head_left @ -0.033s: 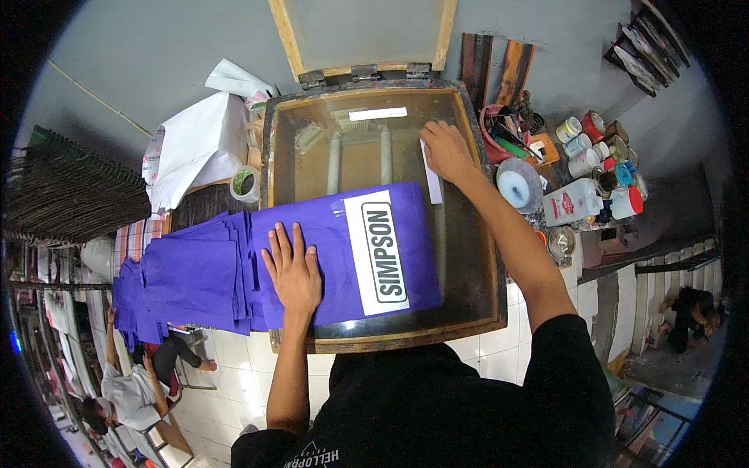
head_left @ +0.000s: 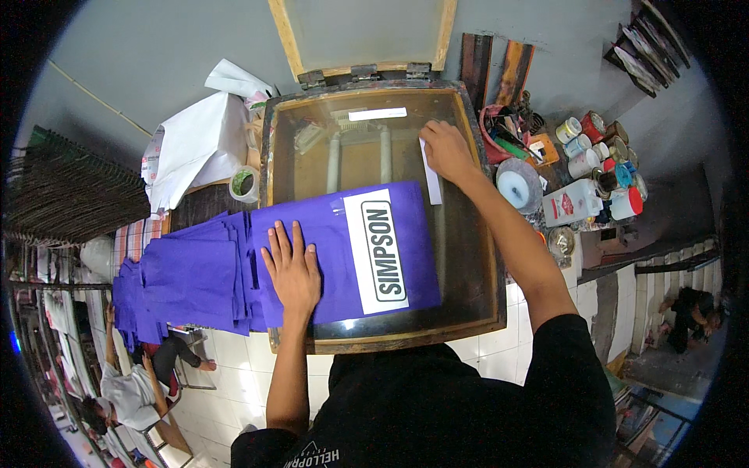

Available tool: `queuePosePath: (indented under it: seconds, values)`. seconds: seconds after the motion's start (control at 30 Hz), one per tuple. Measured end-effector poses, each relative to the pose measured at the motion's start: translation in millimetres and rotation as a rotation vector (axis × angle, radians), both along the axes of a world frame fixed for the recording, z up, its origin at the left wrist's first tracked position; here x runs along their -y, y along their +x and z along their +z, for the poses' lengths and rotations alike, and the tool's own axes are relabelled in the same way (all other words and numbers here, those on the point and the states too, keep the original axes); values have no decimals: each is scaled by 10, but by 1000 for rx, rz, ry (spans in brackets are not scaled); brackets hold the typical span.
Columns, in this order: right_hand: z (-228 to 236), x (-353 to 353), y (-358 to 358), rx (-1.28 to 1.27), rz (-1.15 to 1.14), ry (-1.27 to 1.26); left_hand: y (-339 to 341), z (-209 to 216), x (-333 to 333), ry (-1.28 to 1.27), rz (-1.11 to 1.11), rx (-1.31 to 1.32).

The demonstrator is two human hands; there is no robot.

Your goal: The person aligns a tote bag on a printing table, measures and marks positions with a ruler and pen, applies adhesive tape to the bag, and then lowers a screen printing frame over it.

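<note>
My left hand (head_left: 295, 274) lies palm down, fingers spread, on a flat purple cloth piece (head_left: 328, 234). The cloth rests on a glass-topped table (head_left: 468, 257) with a wooden frame. Toward its right end the cloth bears a white panel (head_left: 360, 261) with dark framed lettering. Beyond the cloth's right edge, my right hand (head_left: 449, 154) is curled over the far end of a narrow white strip (head_left: 432, 183), its fingertips partly hidden. The strip's near end reaches the cloth's edge. Another white strip (head_left: 378, 114) lies on the glass at the far side.
Overlapping purple cloth pieces (head_left: 191, 273) are piled left of the table. A tape roll (head_left: 244, 184) and white sheets (head_left: 207, 148) sit behind them. Cans and bottles (head_left: 573, 201) crowd the right side. A hinged framed lid (head_left: 367, 35) stands raised behind. Another person (head_left: 136, 390) sits lower left.
The purple cloth with its white panel has shifted very slightly away from me, with my left hand still flat on it. My right hand and the strip look nearly still.
</note>
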State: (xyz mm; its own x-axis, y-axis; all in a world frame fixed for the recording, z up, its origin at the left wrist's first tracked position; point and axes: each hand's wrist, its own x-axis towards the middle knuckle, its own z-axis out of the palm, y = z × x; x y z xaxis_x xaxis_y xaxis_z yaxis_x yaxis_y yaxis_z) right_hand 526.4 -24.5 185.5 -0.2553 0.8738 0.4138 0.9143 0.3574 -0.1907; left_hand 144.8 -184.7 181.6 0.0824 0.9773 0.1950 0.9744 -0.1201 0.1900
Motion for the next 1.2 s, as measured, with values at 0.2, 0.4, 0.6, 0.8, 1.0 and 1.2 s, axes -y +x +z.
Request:
queuePosePath:
  seconds: [0.2,0.4,0.6,0.8,1.0,1.2]
  values:
    - [74,13,-8,-484,-93,-137,9,4,-106,0,12,1]
    - [-133,-38,99,-356,-93,7,41,24,-147,-6,-22,11]
    - [378,863,58,-430,-110,271,31,82,-191,-38,-14,18]
    - [1324,1109,377,-825,-263,323,85,93,-271,-52,-30,48]
    - [1497,-302,78,-825,125,-524,286,77,-422,-38,-59,40]
    - [799,-1616,-669,-165,351,-449,309,260,-477,-145,-142,303]
